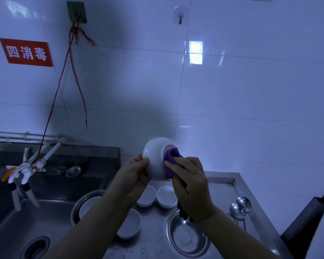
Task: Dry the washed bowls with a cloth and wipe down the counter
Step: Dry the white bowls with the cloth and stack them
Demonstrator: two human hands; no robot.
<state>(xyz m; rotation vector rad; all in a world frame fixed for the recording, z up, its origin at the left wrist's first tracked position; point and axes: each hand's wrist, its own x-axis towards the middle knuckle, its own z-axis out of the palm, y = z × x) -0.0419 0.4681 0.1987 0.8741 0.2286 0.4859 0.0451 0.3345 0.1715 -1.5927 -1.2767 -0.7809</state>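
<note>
Left hand (137, 171) grips glossy white bowl (155, 161) by its rim, base facing right; right hand (187, 176) presses bunched purple cloth (171, 156) against it.

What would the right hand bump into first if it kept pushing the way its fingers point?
The right hand presses a purple cloth against the foot of the tilted white ceramic bowl, so it would meet the bowl at once; the left hand braces the opposite rim.

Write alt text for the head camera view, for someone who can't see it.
A person's left hand holds a white bowl tilted above a steel counter while the right hand presses a purple cloth to its base. More white bowls, two metal basins and two ladles lie on the counter, beside a sink.
</note>
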